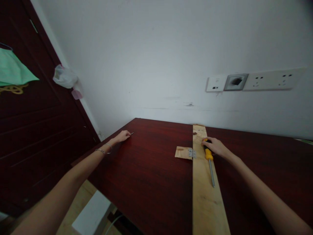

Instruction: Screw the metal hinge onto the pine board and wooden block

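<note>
My right hand (216, 146) is closed around the yellow-and-black handle of a screwdriver (209, 162). Its metal shaft lies along a long pale wooden plank (206, 192) and points toward me. A small wooden piece (182, 152) sits left of the plank, joined to it by a metal hinge (192, 153). My left hand (122, 135) rests near the table's far left edge. Its fingers pinch a thin metal pin, perhaps a screw or nail (131, 133).
The dark red wooden table (151, 176) stands against a white wall carrying a row of sockets (256, 81). A dark door (31, 130) on the left has a plastic bag (64, 77) on its handle and a green cloth hanging from it.
</note>
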`<state>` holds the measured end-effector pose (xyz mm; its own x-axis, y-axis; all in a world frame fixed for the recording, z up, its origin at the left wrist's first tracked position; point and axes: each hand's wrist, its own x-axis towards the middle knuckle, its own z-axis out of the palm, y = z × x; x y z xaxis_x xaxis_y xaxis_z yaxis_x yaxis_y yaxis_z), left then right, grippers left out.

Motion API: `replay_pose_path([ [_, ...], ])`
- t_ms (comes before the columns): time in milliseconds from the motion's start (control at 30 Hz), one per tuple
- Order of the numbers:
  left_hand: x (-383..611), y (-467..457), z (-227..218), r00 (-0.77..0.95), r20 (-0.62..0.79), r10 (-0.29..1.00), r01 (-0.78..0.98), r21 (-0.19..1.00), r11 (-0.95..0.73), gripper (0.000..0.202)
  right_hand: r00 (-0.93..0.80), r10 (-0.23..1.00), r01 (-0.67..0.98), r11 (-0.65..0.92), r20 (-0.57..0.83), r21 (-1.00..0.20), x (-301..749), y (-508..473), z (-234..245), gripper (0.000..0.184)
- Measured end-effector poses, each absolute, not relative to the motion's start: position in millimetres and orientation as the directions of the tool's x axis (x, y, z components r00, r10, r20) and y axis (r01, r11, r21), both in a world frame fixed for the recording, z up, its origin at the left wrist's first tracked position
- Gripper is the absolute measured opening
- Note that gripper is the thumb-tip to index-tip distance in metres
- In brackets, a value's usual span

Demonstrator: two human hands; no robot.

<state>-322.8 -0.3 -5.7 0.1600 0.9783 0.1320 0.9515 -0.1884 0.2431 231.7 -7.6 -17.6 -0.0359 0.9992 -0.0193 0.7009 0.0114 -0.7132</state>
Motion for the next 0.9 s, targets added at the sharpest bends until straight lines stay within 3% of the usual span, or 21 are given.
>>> replay_pose_path([
  [167,-298.3,15.3,6.5,0.151,0.219,0.964,0.962,0.192,-0.195,0.025,-0.049,0.999,0.694,0.032,-0.003,-0.72,230.2,-10.3,-15.7,0.037],
  [267,-256.3,30.3,15.8,0.239,0.209,0.948,0.94,0.193,-0.28,0.031,-0.053,0.999,0.69,0.04,0.004,-0.723,229.2,-12.4,-14.3,0.035],
  [467,-133.0,32.7,31.2,0.65,-0.071,0.757,0.751,0.213,-0.625,0.065,-0.056,0.998,0.682,0.046,0.01,-0.73,227.8,-14.2,-13.0,0.033],
  [600,-60.4,29.0,28.8,0.6,-0.299,0.742,0.796,0.13,-0.591,0.091,-0.05,0.999,0.667,0.028,-0.008,-0.744,227.3,-14.4,-12.3,0.038],
  [900,9.4,36.3,1.6,0.673,-0.346,0.654,0.723,0.12,-0.681,0.1,-0.053,0.999,0.704,0.035,-0.003,-0.709,224.4,-14.9,-10.4,0.04],
])
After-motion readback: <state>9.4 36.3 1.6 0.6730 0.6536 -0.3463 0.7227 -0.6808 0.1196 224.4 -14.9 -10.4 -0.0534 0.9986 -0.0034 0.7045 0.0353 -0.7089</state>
